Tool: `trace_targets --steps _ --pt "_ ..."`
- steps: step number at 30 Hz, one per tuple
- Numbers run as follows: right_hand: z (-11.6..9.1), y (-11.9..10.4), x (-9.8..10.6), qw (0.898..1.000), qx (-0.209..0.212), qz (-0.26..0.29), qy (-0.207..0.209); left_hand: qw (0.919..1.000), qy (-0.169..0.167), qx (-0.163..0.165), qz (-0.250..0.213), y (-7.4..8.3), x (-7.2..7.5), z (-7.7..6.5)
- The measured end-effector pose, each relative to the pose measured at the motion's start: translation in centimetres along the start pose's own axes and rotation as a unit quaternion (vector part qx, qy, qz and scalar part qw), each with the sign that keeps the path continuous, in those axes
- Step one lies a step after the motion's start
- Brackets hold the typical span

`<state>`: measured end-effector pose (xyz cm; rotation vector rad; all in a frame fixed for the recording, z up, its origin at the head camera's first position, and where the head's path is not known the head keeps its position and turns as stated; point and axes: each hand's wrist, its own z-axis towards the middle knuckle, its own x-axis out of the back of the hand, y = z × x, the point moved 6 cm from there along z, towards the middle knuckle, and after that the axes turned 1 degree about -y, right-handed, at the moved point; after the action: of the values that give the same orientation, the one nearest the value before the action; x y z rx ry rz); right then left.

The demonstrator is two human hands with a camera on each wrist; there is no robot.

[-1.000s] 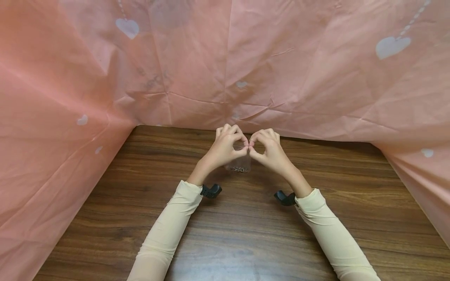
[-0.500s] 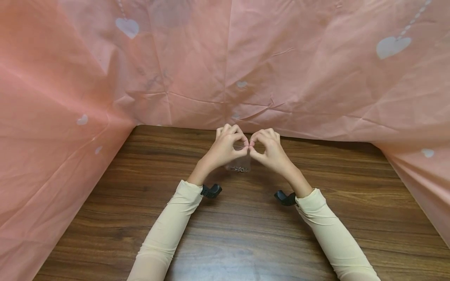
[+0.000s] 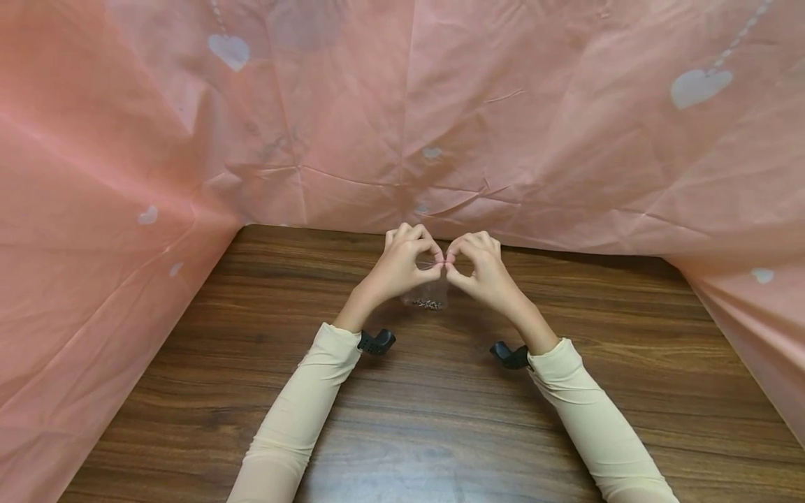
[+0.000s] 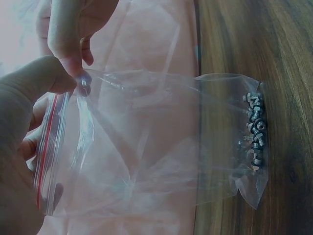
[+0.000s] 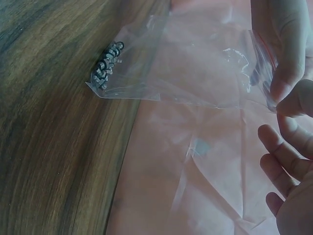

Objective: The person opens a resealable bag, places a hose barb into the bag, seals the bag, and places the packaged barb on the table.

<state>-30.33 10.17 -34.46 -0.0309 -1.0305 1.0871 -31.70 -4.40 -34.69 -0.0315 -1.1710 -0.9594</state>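
Note:
A clear zip-lock bag [image 4: 161, 112] with a red line along its top hangs between my hands over the table. Small metal screws [image 4: 255, 128], several of them, lie gathered at its bottom, also seen in the right wrist view. My left hand [image 3: 400, 267] pinches the bag's top edge between thumb and fingers. At the right end of that edge, my right hand [image 3: 486, 274] pinches the corner with thumb and index finger, its other fingers loosely bent in the right wrist view. The fingertips of both hands meet or nearly meet there.
The brown wood-grain table [image 3: 409, 419] stretches beneath both arms. A pink cloth [image 3: 352, 126] with pale hearts rises behind the hands and along both sides, close beyond the fingers. A dark wrist camera [image 3: 377, 342] sits by the left wrist, another camera [image 3: 509, 355] by the right.

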Motion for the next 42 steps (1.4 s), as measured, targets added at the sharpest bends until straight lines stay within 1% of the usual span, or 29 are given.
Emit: trace_targets --steps 5,12,18,22,32,42 --pt "-0.01 0.06 0.09 1.0 -0.003 0.0 -0.001 1.0 -0.004 0.004 -0.006 -0.14 0.01 0.01" --pt "0.03 0.08 0.13 1.0 -0.004 0.003 -0.001 1.0 -0.001 0.002 -0.007 -0.27 0.1 -0.05" --pt "0.08 0.02 0.14 1.0 0.0 0.005 -0.001 0.9999 -0.007 0.004 -0.013 -0.31 0.19 -0.07" --pt "0.07 0.07 0.18 1.0 -0.003 0.0 -0.005 0.9998 -0.011 0.006 -0.017 -0.33 0.2 -0.07" --pt "0.0 0.1 0.19 1.0 -0.016 0.002 -0.018 0.9999 -0.009 0.001 -0.011 -0.31 0.26 -0.1" --pt "0.04 0.28 0.04 1.0 -0.012 0.001 -0.02 0.9997 -0.016 0.001 -0.016 -0.75 0.15 -0.14"
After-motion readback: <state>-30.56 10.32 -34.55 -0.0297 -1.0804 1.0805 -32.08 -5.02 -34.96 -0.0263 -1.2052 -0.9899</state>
